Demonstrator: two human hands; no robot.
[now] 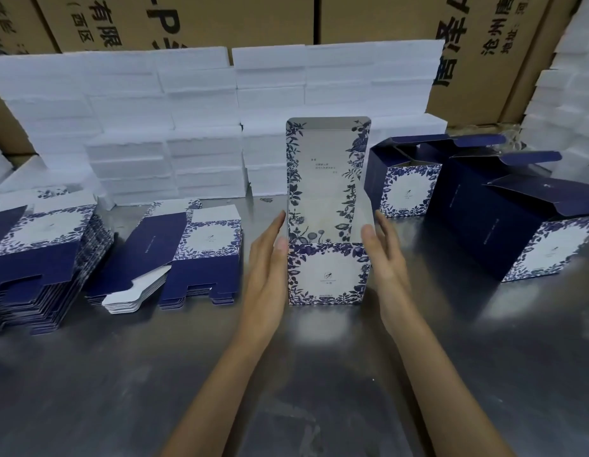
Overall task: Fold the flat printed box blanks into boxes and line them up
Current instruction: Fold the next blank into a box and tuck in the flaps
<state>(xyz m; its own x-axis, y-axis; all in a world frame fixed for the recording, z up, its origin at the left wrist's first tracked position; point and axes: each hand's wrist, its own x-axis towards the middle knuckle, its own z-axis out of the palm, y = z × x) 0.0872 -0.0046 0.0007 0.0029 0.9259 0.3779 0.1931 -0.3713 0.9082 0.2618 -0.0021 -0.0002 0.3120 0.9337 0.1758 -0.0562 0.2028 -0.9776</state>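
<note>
- A folded box [327,273] is standing upright on the metal surface [319,374] at the centre of the view, its tall printed lid flap [327,166] rising straight up at twelve o'clock of its open mouth.
- The box is being flanked by both hands: the left hand [270,268] is lying along its nine o'clock wall and the right hand [382,255] along its three o'clock wall, fingers straight and apart, with nothing being pinched; whether the palms are actually pressing cannot be told.
- The box is being judged as light, thin printed card: stiff along its creases, yet easily dented or skewed if the walls are squeezed hard.
- The coated print is probably making the faces a little slippery, so flat palms on opposite walls, low down near the base, are being judged the safest hold for sliding or lifting.
- The upright lid flap and the side tabs are being regarded as the weak parts, and are best not used as handles.
- Finished boxes [530,235] are standing in a line from two to three o'clock, lids open.
- Two stacks of flat blanks [194,255] are lying at nine o'clock; these would be floppy and slick, likely to slide off one another.
- White foam blocks [201,127] are being kept piled at eleven o'clock, behind everything.
</note>
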